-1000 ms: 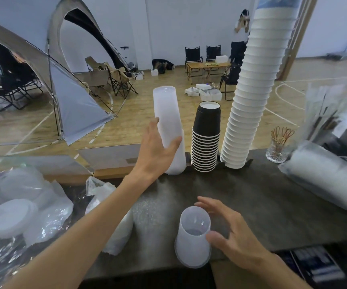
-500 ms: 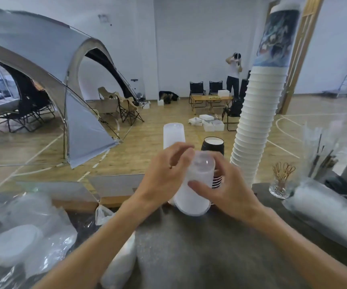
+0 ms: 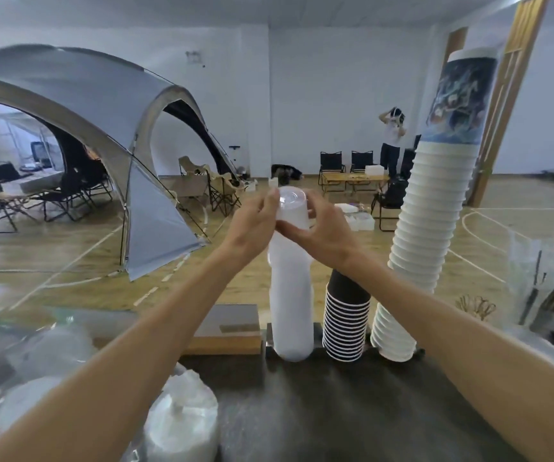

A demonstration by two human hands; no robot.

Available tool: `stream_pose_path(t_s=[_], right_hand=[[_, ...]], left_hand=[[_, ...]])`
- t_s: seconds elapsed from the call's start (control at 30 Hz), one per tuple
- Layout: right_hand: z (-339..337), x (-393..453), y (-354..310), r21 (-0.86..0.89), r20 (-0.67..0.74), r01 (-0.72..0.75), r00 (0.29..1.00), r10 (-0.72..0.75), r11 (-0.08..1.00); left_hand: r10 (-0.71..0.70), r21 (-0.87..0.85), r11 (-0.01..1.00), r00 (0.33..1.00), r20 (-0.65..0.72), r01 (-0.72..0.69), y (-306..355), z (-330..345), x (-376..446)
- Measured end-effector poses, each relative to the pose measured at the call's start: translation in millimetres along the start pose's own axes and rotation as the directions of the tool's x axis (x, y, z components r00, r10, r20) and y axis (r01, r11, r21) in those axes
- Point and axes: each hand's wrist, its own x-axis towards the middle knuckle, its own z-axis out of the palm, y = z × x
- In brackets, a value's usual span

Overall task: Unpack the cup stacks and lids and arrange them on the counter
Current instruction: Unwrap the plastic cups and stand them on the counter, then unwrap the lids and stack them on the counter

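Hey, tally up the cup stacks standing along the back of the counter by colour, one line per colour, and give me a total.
Translucent white plastic stack: 1, with both hands, left hand and right hand, gripping the cups at its top
Black stack: 1
White paper stack: 1, the tallest
Total: 3 stacks

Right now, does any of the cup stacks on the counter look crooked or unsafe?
Yes. The tall white cup stack leans left toward its base, so it might topple. The black cup stack stands straight; both hands hold the translucent cup stack.
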Motion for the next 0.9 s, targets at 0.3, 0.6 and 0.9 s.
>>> stream_pose_path(t_s=[0.3, 0.6, 0.9], right_hand=[[27, -25, 43, 0.006, 0.162, -0.164, 0.974, 0.161, 0.986], [12, -99, -8, -0.061, -0.243, -0.059, 0.969, 0.042, 0.996], [143, -198, -58, 0.203, 0.626, -0.475, 0.735, 0.260, 0.856]], left_hand=[[-0.222, 0.107, 0.972, 0.968, 0.115, 0.210, -37, 17, 1], [0.095, 0.232, 0.969, 0.995, -0.033, -0.085, -28, -44, -96], [-0.246, 0.339, 0.897, 0.958, -0.151, 0.284, -122, -96, -247]])
